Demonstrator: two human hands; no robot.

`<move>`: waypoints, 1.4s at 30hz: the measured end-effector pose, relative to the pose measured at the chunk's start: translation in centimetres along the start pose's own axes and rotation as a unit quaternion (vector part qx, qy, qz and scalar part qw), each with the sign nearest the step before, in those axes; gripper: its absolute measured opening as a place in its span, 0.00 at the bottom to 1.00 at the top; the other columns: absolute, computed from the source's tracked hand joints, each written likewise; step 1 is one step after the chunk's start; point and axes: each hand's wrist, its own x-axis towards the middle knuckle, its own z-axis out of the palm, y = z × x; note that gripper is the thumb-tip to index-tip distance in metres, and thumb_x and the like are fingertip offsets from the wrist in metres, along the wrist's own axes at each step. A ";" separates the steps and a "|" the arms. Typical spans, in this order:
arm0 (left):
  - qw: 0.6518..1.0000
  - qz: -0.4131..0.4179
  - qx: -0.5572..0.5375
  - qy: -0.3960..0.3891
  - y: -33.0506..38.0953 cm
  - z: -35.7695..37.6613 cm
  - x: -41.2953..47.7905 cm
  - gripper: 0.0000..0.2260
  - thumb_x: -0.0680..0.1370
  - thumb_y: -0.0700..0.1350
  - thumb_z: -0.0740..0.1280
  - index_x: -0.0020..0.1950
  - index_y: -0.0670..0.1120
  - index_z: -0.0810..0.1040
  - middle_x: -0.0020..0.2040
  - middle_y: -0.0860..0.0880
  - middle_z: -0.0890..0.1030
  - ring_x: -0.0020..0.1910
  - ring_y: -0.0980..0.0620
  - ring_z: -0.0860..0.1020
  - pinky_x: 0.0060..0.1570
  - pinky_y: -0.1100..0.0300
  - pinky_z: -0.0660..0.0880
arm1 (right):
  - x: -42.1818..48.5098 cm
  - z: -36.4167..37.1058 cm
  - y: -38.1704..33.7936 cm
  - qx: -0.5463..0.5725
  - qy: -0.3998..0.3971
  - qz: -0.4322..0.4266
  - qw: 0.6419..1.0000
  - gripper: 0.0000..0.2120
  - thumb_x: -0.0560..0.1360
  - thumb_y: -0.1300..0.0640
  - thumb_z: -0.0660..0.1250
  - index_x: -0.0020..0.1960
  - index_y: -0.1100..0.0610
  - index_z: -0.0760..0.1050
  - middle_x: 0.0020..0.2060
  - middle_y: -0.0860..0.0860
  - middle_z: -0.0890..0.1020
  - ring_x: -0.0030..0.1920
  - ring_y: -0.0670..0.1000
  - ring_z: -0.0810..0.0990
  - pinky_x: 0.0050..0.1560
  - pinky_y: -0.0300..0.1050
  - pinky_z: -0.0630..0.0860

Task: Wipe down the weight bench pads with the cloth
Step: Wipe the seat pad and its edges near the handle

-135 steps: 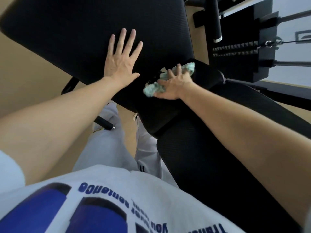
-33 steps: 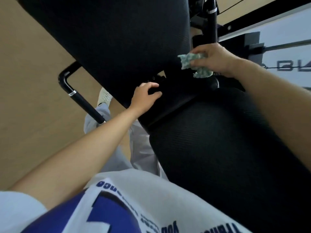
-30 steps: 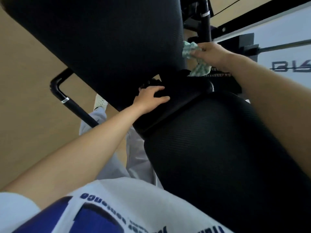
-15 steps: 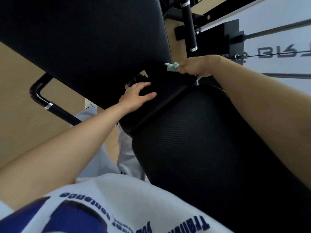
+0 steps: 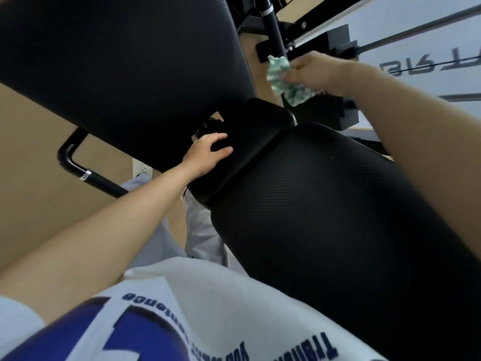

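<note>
The black textured back pad point(image 5: 125, 58) fills the upper left. The black seat pad point(image 5: 325, 217) runs down the right. Between them lies a smooth black joint cover point(image 5: 250, 128). My left hand point(image 5: 205, 155) rests on that cover, fingers spread, holding nothing. My right hand point(image 5: 312, 71) is raised above the joint and pinches a crumpled green-and-white cloth point(image 5: 285, 83). The cloth hangs in the air, just off the back pad's right edge, touching neither pad.
A black bent frame tube point(image 5: 78, 168) sticks out at the left under the back pad. A black upright post point(image 5: 273, 29) and weight-stack machine point(image 5: 338, 48) stand behind my right hand. The tan floor point(image 5: 39, 204) lies left; my white trousers point(image 5: 200, 230) show below.
My right hand has lifted with the cloth, which now hangs out loose instead of being nearly hidden in the fist. My left hand stays on the joint cover.
</note>
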 end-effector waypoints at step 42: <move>0.884 0.070 0.461 0.034 -20.6 -11.0 -14.7 0.17 0.81 0.51 0.66 0.69 0.51 0.80 0.75 0.50 0.74 0.81 0.46 0.59 0.81 0.52 0.54 | -9.8 40.9 -10.3 -0.235 0.148 -0.107 0.955 0.10 0.81 0.60 0.60 0.56 0.56 0.80 0.54 0.53 0.83 0.64 0.58 0.78 0.63 0.52 0.70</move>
